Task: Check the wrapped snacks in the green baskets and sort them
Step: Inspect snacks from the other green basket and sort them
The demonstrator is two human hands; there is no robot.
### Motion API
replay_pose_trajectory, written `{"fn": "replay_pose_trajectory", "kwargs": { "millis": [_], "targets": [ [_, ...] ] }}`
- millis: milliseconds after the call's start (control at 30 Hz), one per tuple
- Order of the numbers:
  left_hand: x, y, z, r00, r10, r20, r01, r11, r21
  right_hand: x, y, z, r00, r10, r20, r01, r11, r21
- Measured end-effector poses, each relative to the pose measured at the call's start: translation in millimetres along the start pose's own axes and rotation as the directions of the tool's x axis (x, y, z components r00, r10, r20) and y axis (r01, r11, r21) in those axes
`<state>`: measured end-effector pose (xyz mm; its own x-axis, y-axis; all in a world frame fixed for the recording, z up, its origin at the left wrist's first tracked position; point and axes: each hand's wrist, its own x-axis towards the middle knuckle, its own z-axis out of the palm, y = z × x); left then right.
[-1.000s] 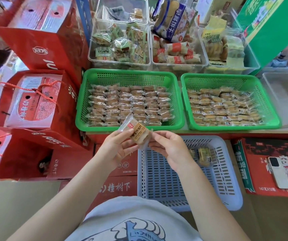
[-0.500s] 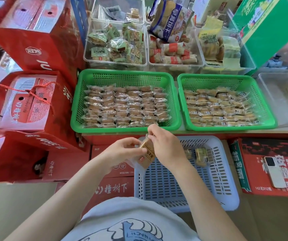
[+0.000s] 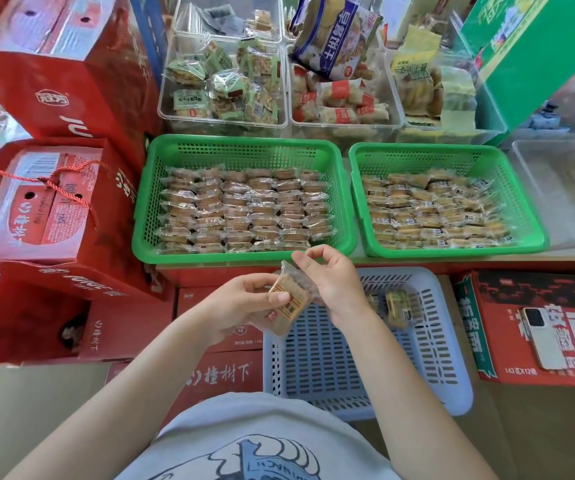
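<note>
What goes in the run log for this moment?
step: inspecting | wrapped snack: held by left hand and right hand, above white basket | green baskets: full

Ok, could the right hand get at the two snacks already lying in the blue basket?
Probably yes: the right hand hovers just beside the snacks in the open blue basket, nothing covering them, but it would first have to release the wrapped snack.
</note>
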<state>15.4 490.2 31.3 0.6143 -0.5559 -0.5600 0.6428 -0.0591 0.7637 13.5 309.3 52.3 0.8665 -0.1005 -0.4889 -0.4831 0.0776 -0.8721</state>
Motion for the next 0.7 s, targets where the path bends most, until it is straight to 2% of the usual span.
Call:
{"fn": "replay_pose_trajectory", "kwargs": {
  "millis": [133, 167, 267, 333, 433, 467, 533, 600, 700],
  "targets": [
    [4.1, 0.5, -2.1, 0.997, -0.007, -0.072, 0.006, 1.000, -0.014, 3.2, 2.2, -5.9, 0.999, 0.011, -0.049, -0.014, 0.998, -0.063],
    [5.2, 1.4, -2.5, 0.994, -0.002, -0.110, 0.002, 1.000, -0.005, 3.6, 1.1, -9.8, 1.000, -0.006, -0.020, 0.004, 0.990, -0.138],
    [12.8, 5.4, -4.6, 0.977, 0.027, -0.212, -0.014, 0.998, 0.063, 6.1, -1.5, -20.9, 0.981, -0.002, 0.194, 0.082, 0.911, -0.405],
    [21.1, 8.9, -2.7, 0.965, 0.068, -0.255, -0.036, 0.991, 0.130, 11.4, -2.7, -26.1, 0.968, 0.014, 0.249, 0.107, 0.880, -0.463],
    [41.3, 11.8, 1.5, 0.915, 0.188, -0.358, -0.068, 0.944, 0.322, 24.8, -9.7, -35.9, 0.983, -0.129, 0.131, 0.180, 0.825, -0.536],
    [48.5, 12.2, 1.1, 0.881, 0.257, -0.398, -0.052, 0.888, 0.458, 30.8, -13.2, -41.4, 0.975, -0.213, 0.057, 0.205, 0.781, -0.590],
    [63.2, 13.7, -3.2, 0.836, 0.402, -0.374, -0.007, 0.688, 0.725, 43.9, -23.1, -54.9, 0.933, -0.359, -0.030, 0.237, 0.675, -0.699],
    [80.2, 15.1, -7.8, 0.874, 0.421, -0.244, 0.017, 0.474, 0.880, 58.0, -31.7, -67.4, 0.905, -0.425, 0.002, 0.259, 0.548, -0.795],
    [107.7, 11.8, -10.8, 0.947, 0.308, -0.093, 0.039, 0.175, 0.984, 79.9, -39.1, -74.2, 0.919, -0.358, 0.164, 0.279, 0.300, -0.912]
  ]
}}
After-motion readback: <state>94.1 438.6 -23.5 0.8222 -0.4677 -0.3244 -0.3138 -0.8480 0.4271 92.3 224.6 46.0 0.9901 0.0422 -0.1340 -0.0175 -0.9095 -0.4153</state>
